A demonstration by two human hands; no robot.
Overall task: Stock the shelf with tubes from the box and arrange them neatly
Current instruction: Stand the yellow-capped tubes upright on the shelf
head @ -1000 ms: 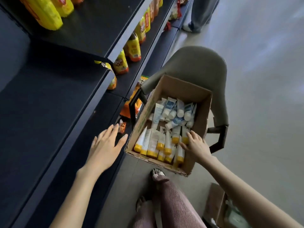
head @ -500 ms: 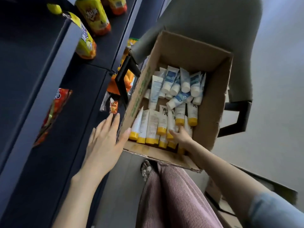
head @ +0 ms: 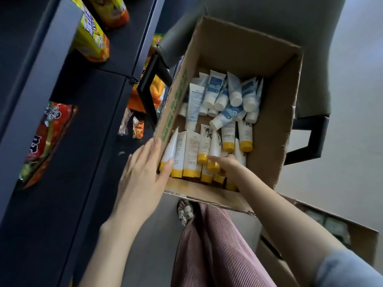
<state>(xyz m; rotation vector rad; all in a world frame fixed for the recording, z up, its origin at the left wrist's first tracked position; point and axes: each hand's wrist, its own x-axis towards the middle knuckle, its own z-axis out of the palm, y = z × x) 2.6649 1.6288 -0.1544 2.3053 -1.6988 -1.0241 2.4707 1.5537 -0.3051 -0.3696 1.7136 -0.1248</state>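
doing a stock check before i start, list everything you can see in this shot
cardboard box: one, brown, open, on the chair
yellow-capped tubes: roughly a dozen, white, near half of the box
blue-labelled tubes: roughly ten, white caps, far half of the box
chair: one, grey with black arms, under the box
shelves: dark, on the left
snack bags: several, yellow and orange, upper shelves
red bag: one, on a shelf at far left
second box: one, brown, lower right
trousers: striped pink, bottom centre
left hand: fingers straight, on the box's near left corner
right hand: inside the box among the yellow-capped tubes; hold unclear
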